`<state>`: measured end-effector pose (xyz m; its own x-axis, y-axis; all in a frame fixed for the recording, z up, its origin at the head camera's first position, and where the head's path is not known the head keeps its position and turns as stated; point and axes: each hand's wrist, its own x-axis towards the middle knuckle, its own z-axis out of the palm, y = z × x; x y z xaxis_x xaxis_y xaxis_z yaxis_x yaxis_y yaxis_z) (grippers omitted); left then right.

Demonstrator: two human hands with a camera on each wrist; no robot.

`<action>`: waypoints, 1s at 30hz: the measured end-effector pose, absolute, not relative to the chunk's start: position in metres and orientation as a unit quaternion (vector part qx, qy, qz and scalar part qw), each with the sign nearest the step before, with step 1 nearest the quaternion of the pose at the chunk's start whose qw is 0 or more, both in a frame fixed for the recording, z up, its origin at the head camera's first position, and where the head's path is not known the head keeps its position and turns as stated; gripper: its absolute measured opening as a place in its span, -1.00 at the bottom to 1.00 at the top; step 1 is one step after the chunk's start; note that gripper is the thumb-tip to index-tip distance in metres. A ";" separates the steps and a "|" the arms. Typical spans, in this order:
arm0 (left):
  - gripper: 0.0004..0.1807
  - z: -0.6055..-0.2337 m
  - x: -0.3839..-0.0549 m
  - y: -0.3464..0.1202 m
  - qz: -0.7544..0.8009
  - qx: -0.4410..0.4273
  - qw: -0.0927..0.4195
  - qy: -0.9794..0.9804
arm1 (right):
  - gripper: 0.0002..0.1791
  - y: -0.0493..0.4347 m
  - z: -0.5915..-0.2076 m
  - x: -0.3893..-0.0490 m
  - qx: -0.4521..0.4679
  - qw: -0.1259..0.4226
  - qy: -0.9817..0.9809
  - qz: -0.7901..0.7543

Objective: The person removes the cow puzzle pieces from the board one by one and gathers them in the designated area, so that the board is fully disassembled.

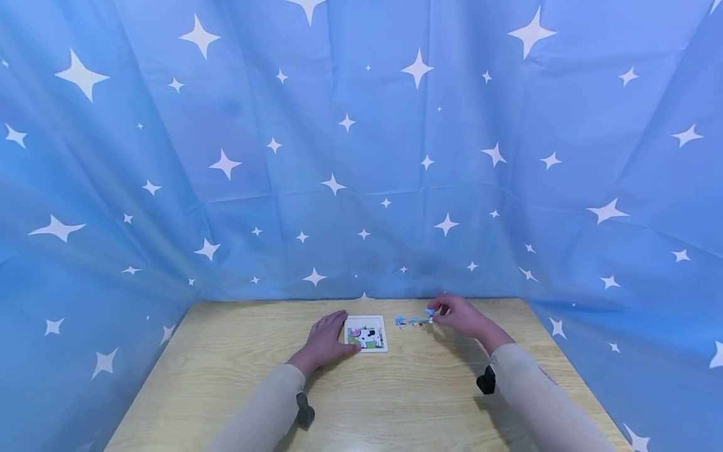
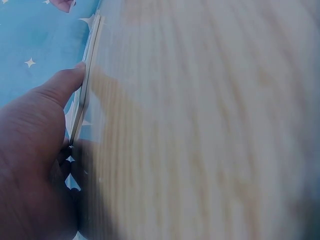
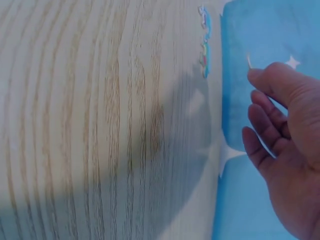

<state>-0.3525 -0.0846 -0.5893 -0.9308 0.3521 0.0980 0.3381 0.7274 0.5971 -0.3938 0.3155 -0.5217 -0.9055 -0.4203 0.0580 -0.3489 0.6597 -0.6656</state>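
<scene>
In the head view, a small square puzzle board (image 1: 386, 339) with a white border and a cow picture lies on the table. My left hand (image 1: 324, 340) rests along its left side, fingers straight, the thumb touching the front edge. The left wrist view shows that thumb (image 2: 62, 85) against the thin edge of the board (image 2: 86, 82). To the right of the board, my right hand (image 1: 464, 315) pinches a small blue-and-white puzzle piece (image 1: 430, 313) between thumb and fingertips. In the right wrist view the pinched piece (image 3: 248, 60) shows edge-on, raised off the table.
Two more colourful puzzle pieces lie between the board and my right hand: a left piece (image 1: 400, 322) and a right piece (image 1: 415, 322). The wooden table (image 1: 361, 402) ends at the back against a blue curtain (image 1: 361, 238) with white stars, which also hangs at both sides.
</scene>
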 end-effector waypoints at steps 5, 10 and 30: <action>0.08 -0.589 -0.354 -0.084 0.315 0.182 0.016 0.931 | -0.74 0.318 -0.522 -0.395 -0.204 0.056 0.911 -0.354; 0.10 -0.589 -0.353 -0.085 0.316 0.181 0.020 0.931 | -0.76 0.320 -0.523 -0.396 -0.197 0.059 0.912 -0.354; 0.11 -0.595 -0.357 -0.085 0.314 0.187 0.010 0.931 | -0.82 0.322 -0.544 -0.401 -0.188 0.069 0.919 -0.341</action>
<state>-0.3567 -0.0854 -0.5946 -0.9299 0.3544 0.0983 0.3414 0.7323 0.5892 -0.4006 0.3220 -0.5436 -0.9201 -0.3916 0.0012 -0.2977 0.6974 -0.6520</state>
